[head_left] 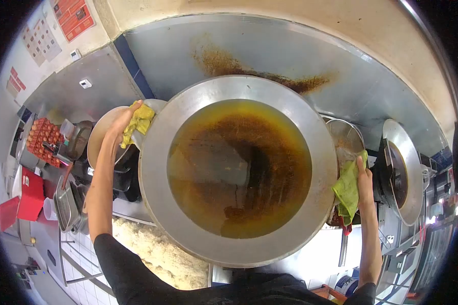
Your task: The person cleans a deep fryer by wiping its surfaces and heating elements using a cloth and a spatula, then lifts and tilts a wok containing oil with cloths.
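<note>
A large round metal pan (158, 203) fills the middle of the view, with dark yellow-brown oil (285, 183) in it. At its left rim, my left hand (125, 121) is closed on a yellow-green cloth (141, 118). Across the pan, my right hand (362, 178) grips a green cloth (346, 189) at the right edge. The cloths lie between my hands and the pan's sides, and hide any handles there.
Another pan with dark liquid (414, 178) stands at the right. A strainer (345, 133) is behind the right cloth. Egg trays (45, 140) and a red box (30, 194) are at the left. A stained metal wall (168, 51) rises behind the pan.
</note>
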Tool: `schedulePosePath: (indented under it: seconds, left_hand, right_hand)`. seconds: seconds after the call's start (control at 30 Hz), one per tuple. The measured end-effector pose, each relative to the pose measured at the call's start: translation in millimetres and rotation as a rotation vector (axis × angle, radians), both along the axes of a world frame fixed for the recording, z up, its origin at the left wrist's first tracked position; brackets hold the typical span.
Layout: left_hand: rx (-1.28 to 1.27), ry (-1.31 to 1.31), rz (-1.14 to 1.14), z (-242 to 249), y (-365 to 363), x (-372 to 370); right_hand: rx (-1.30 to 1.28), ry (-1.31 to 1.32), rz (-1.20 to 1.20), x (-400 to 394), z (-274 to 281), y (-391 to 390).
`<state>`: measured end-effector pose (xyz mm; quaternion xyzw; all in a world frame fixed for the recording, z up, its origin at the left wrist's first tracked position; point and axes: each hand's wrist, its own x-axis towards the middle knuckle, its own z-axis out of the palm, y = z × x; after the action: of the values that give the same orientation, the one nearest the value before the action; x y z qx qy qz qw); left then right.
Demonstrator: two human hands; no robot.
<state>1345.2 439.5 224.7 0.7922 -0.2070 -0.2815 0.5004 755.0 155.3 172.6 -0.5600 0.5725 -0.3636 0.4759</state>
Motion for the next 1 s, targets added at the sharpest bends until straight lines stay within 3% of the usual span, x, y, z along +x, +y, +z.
schedulePosePath:
  seconds: [0.13,0.3,0.4,0.47,0.6,0.73,0.8,0.87,0.93,1.0]
  left_hand:
    - [-0.042,0.192,-0.05,-23,-4,31]
    - [-0.029,0.136,-0.037,-22,-5,24]
    - [-0.021,0.064,0.004,-6,-5,0]
    - [-0.046,-0.072,0.133,11,0,-27]
    - [-0.076,-0.034,0.066,17,15,-26]
    - [-0.076,-0.067,0.052,42,27,-31]
    - [-0.101,-0.035,-0.012,62,27,-46]
    - [-0.338,0.119,-0.099,70,27,-41]
    - [-0.34,0.097,-0.101,97,26,-88]
    - [-0.352,0.079,-0.096,122,29,-138]
  right_hand:
    - [-0.054,0.001,0.054,-14,-21,-18]
    - [-0.07,0.114,0.101,-24,-28,-21]
    - [-0.29,0.13,-0.051,-29,-48,-37]
    - [-0.221,0.14,0.035,-33,-33,-31]
    - [-0.122,0.031,-0.006,-40,7,-10]
    - [-0.247,0.095,-0.038,-82,21,-35]
    - [-0.156,-0.014,0.032,-90,64,-18]
    - [-0.217,0.122,0.041,-122,81,-30]
    - [-0.289,0.072,0.016,-142,105,-9]
    - [-0.211,0.269,-0.092,-168,143,25]
